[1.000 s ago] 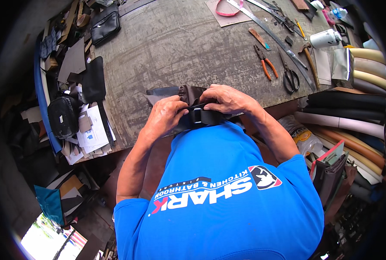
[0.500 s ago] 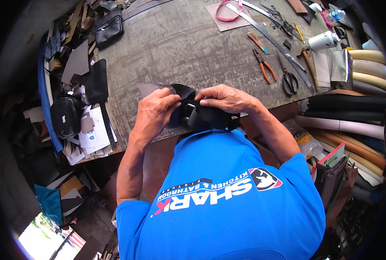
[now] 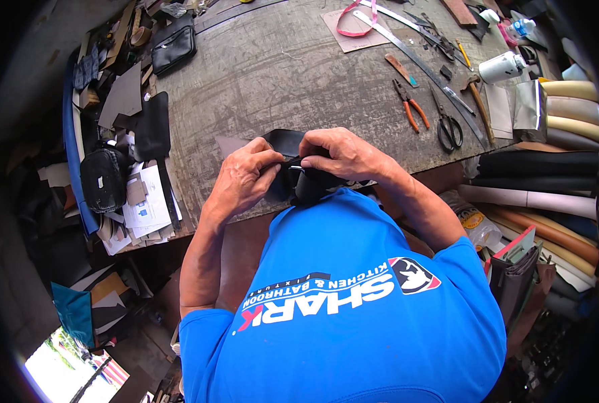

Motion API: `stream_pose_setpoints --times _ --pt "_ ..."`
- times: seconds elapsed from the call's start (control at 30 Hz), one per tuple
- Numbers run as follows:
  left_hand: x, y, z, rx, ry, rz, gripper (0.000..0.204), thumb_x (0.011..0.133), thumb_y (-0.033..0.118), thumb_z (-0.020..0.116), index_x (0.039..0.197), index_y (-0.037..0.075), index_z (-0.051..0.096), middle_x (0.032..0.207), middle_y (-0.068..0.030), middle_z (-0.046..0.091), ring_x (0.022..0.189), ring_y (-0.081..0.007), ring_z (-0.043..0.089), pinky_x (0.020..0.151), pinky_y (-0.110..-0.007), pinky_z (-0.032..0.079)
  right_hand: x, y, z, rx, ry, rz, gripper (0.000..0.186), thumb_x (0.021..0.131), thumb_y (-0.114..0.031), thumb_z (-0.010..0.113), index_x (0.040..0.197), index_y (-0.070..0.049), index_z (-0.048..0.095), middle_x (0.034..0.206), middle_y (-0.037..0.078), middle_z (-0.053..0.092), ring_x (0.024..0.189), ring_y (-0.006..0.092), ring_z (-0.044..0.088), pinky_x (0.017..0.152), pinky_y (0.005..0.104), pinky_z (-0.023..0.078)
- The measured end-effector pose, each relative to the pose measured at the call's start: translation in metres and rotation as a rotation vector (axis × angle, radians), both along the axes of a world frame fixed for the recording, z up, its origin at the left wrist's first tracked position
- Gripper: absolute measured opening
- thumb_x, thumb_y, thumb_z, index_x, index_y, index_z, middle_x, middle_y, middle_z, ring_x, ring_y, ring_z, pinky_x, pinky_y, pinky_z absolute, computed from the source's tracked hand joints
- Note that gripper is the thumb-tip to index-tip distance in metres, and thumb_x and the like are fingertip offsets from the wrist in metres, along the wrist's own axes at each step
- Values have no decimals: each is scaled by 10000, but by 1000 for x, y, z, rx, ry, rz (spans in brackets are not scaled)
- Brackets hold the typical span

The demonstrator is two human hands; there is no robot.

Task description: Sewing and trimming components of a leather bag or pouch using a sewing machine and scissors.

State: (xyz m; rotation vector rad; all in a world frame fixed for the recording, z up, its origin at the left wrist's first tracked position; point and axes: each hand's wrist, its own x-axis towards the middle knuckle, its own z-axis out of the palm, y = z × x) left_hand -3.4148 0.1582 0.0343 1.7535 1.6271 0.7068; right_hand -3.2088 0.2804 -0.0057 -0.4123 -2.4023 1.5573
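Observation:
At the near edge of the worn table, both my hands pinch a piece of black leather-like material (image 3: 287, 142). Its bent sheet stands up beyond my fingers, and dark folds hang down toward my blue shirt. My left hand (image 3: 247, 171) grips its edge between thumb and fingers. Close beside it, my right hand (image 3: 343, 156) pinches the same edge with thumb and curled fingers. A small shiny strip shows between the hands; I cannot make out what it is. A brownish flat piece (image 3: 229, 146) lies on the table behind my left hand.
Orange-handled pliers (image 3: 410, 106), black scissors (image 3: 448, 127), a hammer (image 3: 479, 107) and a metal ruler (image 3: 413, 57) lie to the right. A white bottle (image 3: 502, 67) lies beyond the hammer. Rolled material (image 3: 531, 195) is stacked at right. Left are papers (image 3: 146, 205) and black pouches (image 3: 174, 48).
My right hand has shifted slightly left along the edge, its fingers more curled. The black sheet beyond my fingers shows wider. The whole view has shifted a little.

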Motion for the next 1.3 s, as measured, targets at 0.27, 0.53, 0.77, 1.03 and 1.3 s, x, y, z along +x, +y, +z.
stream_pose_setpoints --times 0.27,0.53,0.77,1.03,1.3 --pt "-3 6 -1 -47 69 -37 138 817 39 651 947 -1 676 828 -125 586 773 -287 610 702 -367 476 -1 -3 -2 47 24 -90 193 834 -138 723 937 -18 614 851 121 601 824 289 612 724 388 486" --pt "-1 9 0 -38 94 -30 130 818 42 656 940 4 678 821 -124 573 769 -292 608 694 -375 477 4 -3 -2 92 -10 -123 200 817 -157 750 904 -29 623 823 110 541 770 253 572 697 374 476" --pt "-1 7 -2 2 104 62 132 818 25 665 947 9 691 807 -125 570 739 -286 602 674 -373 468 7 -15 21 -46 -98 -398 325 786 -179 778 1007 -41 584 943 102 515 814 267 589 752 373 503" --pt "7 6 -3 67 153 132 128 827 21 677 953 8 695 788 -116 572 708 -269 600 647 -368 464 2 -22 9 -4 -79 -297 271 829 -171 746 995 6 626 905 134 645 834 265 645 761 369 513" --pt "12 3 -4 147 141 137 119 828 38 679 947 42 684 795 -98 555 714 -279 619 624 -386 496 -6 -4 1 -339 -124 17 387 933 -277 626 1180 21 626 999 187 699 921 272 678 809 364 516"
